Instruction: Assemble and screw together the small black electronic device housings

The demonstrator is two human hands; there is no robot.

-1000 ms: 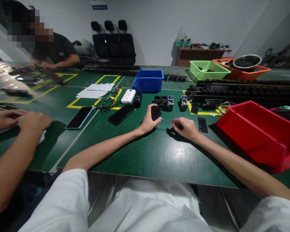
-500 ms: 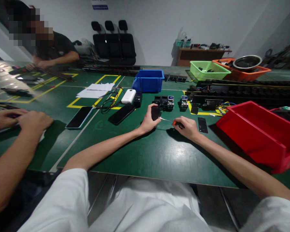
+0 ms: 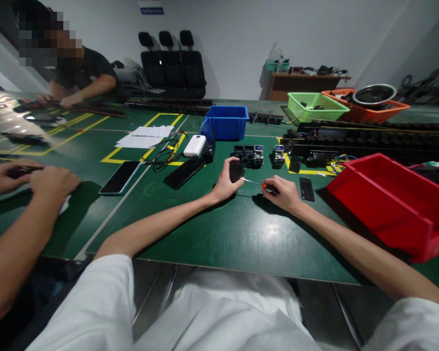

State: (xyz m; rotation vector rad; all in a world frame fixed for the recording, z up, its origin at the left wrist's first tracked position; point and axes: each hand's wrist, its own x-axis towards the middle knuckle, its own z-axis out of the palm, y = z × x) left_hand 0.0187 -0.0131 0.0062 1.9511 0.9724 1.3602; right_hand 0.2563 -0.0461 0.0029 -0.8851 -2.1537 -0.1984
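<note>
My left hand (image 3: 227, 184) is closed round a small black box-shaped part (image 3: 235, 171), thumb and fingers on its sides. In my right hand (image 3: 284, 193) is a screwdriver (image 3: 265, 186) with an orange and black handle. Its thin metal shaft points left, and the tip meets the black part near my left thumb. Just beyond my hands stand several small electronic modules (image 3: 258, 155) in a row, with one module (image 3: 278, 155) set apart to the right. A flat black plate (image 3: 307, 189) lies right of my right hand.
A red bin (image 3: 384, 204) stands at the right, a blue bin (image 3: 225, 122) farther back. Left of my hands lie a phone (image 3: 120, 177), a black slab (image 3: 185, 172), a white power bank (image 3: 195, 146) and cables. Co-workers' hands (image 3: 54, 183) are at the left.
My hands, the black part and the screwdriver look the same. At the far left, the co-worker across the table has shifted their hands and the long dark piece slightly.
</note>
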